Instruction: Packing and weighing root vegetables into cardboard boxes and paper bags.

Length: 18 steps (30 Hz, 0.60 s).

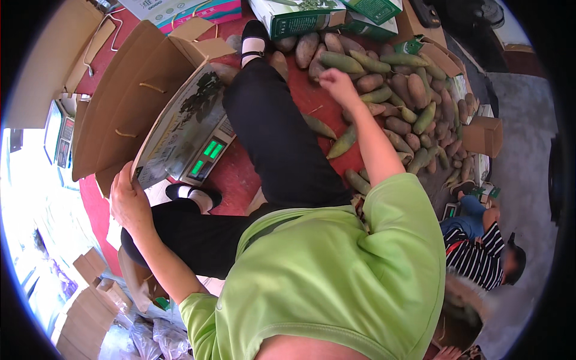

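Observation:
My left hand [129,201] grips the near edge of an open cardboard carton [114,102], thumb and fingers closed on its rim. A printed side panel [180,120] of the carton, with a dark leafy picture, faces my legs. Beside it a weighing scale [210,157] shows lit green digits. My right hand [339,85] hangs over the near left side of a large heap of brown and green radishes [414,90]. Its fingers are curled, and a brown radish [316,67] is close to the fingertips. Whether anything is inside the fingers is hidden.
Loose green radishes [343,143] lie on the red floor covering [240,180] near my right leg. Printed boxes [300,21] stand beyond the heap. Another scale [59,135] is at the left. To the right a person in a striped shirt [477,261] sits near the heap.

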Tool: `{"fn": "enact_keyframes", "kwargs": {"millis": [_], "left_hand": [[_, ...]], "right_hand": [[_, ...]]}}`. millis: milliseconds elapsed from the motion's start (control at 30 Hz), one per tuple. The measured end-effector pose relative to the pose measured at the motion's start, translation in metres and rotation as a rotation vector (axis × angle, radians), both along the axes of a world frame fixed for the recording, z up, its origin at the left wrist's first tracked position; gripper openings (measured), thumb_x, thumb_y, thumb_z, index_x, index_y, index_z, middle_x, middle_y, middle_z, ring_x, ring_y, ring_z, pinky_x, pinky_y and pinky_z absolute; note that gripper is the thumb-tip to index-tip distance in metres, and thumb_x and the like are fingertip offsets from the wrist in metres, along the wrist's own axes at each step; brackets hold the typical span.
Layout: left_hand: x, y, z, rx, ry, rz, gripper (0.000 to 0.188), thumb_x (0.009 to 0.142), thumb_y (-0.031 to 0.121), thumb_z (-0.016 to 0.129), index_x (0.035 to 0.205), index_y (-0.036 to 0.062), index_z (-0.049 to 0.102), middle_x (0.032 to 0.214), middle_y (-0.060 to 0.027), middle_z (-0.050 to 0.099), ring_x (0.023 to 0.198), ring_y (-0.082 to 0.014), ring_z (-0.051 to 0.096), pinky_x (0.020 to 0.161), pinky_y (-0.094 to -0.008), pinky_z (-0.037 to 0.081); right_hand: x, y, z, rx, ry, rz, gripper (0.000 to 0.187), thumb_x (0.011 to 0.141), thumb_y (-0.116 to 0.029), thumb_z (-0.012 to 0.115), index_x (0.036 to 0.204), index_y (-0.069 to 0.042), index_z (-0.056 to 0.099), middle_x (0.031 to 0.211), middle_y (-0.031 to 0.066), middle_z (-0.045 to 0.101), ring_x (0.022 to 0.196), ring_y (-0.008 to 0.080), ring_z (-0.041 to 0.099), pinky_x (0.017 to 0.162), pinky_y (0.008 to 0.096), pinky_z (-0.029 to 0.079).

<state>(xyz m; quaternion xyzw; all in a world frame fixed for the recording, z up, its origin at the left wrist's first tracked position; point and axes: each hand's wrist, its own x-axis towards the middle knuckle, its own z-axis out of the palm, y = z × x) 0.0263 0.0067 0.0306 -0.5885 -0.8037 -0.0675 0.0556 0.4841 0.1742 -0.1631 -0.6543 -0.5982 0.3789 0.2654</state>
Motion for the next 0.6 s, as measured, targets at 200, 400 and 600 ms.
{"fn": "enact_keyframes", "kwargs": {"millis": [200,400,600], "left_hand": [[0.01,0.002,0.002,-0.003,-0.028,0.026,0.026,0.081,0.007,0.057,0.104,0.0168,0.063,0.095,-0.0065,0.065,0.086,-0.0278,0.063,0.07,-0.0378,0.05],[0.001,-0.008,0.0,-0.018,0.023,0.1,0.026,0.081,0.007,0.057,0.104,0.0156,0.064,0.094,-0.0069,0.065,0.087,-0.027,0.062,0.072,-0.0372,0.049],[0.004,0.007,-0.002,0.009,-0.008,0.036,0.027,0.08,0.006,0.057,0.104,0.0156,0.064,0.093,-0.0066,0.065,0.086,-0.0266,0.062,0.072,-0.037,0.049]], "right_hand": [[0.064,-0.103,-0.117,-0.301,-0.284,-0.1,0.016,0.073,-0.017,0.068,0.084,-0.006,0.066,0.086,0.0141,0.066,0.086,0.0271,0.064,0.077,0.036,0.05],[0.088,-0.248,-0.018,-0.556,-1.178,0.377,0.028,0.072,-0.016,0.069,0.096,-0.006,0.059,0.095,0.011,0.06,0.093,0.0245,0.058,0.081,0.0337,0.045],[0.144,-0.374,0.251,-0.679,-2.391,0.988,0.044,0.075,-0.016,0.068,0.112,-0.005,0.049,0.108,0.0109,0.051,0.104,0.0237,0.048,0.091,0.0312,0.037]]}}
